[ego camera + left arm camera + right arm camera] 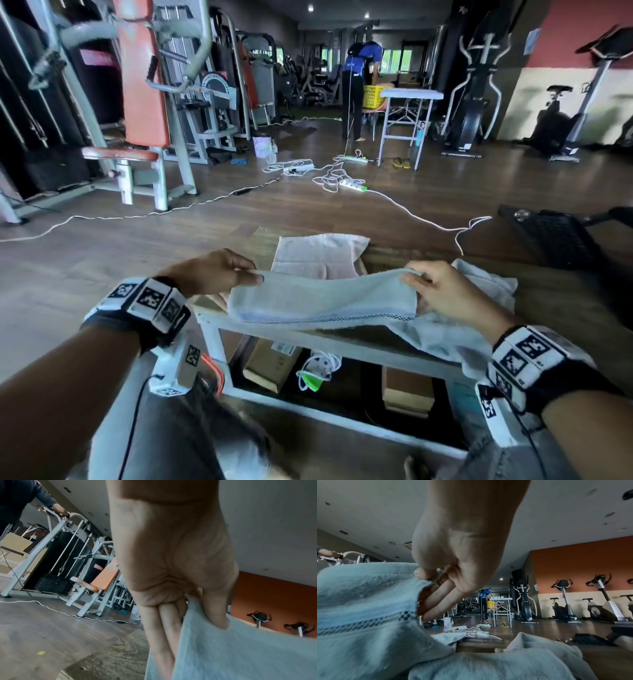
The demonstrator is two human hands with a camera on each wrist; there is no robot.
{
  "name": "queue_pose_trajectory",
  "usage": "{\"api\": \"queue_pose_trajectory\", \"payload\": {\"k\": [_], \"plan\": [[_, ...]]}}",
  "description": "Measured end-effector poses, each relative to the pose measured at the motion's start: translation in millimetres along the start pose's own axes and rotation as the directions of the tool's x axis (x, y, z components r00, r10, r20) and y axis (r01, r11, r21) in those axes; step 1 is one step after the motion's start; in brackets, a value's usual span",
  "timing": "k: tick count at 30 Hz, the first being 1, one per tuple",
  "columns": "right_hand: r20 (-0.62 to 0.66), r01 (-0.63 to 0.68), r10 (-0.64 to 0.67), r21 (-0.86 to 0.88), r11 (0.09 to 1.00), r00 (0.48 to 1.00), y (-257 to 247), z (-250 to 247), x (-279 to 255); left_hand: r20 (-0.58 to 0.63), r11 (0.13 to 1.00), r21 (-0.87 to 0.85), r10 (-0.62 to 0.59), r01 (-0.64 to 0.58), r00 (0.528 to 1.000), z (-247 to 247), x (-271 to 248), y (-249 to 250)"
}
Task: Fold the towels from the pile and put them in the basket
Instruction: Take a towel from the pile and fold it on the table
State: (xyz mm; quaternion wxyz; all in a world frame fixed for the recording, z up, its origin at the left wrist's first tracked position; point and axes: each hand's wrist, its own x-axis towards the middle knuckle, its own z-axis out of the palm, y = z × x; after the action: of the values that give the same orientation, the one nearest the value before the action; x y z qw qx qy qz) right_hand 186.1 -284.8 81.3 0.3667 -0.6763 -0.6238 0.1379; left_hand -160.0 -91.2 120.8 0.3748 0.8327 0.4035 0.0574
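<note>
A light blue towel (322, 298) with a dark checked stripe hangs folded between my hands above the wooden table (565, 301). My left hand (219, 270) pinches its left top corner, thumb over fingers; in the left wrist view the thumb (216, 609) presses the towel (240, 655) against the fingers. My right hand (435, 291) pinches the right corner; the right wrist view shows its thumb and fingers (435, 601) on the towel (364, 601). A pink towel (318, 255) lies flat behind. A white towel (479, 308) lies crumpled under my right hand. I see no basket near the table.
The table's white frame (308, 339) has cardboard boxes and a power strip below. A dark keyboard (555, 236) sits at the right. Cables and power strips (342, 178) trail over the floor. Gym machines (144, 102) stand left; a person (356, 85) with a yellow basket (373, 96) stands far back.
</note>
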Motion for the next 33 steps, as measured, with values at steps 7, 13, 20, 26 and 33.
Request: {"api": "queue_pose_trajectory", "payload": {"k": [7, 13, 20, 26, 33], "plan": [[0.173, -0.169, 0.151, 0.095, 0.981, 0.973, -0.8, -4.6, 3.2, 0.096, 0.986, -0.151, -0.057, 0.071, 0.994, 7.3, -23.2, -4.5], [0.290, -0.185, 0.187, -0.033, 0.982, 0.939, 23.6, 23.2, 35.6, -0.120, 1.000, -0.023, -0.023, 0.020, 0.993, 20.0, 26.7, -41.5], [0.151, -0.429, 0.433, -0.060, 0.901, 0.889, 69.7, 72.3, 52.4, -0.248, 0.991, 0.008, -0.128, 0.134, 0.960, 59.2, 97.0, -71.2], [-0.167, -0.230, 0.183, -0.335, 0.914, 0.969, 99.8, 91.3, 67.1, -0.338, 0.964, 0.220, -0.068, 0.149, 0.939, 97.9, 139.3, -71.2], [0.166, -0.168, 0.301, -0.542, 0.823, 0.939, 106.0, 101.0, 96.6, -0.073, 0.900, 0.432, -0.022, 0.052, 0.997, 169.0, 157.0, -71.7]]}}
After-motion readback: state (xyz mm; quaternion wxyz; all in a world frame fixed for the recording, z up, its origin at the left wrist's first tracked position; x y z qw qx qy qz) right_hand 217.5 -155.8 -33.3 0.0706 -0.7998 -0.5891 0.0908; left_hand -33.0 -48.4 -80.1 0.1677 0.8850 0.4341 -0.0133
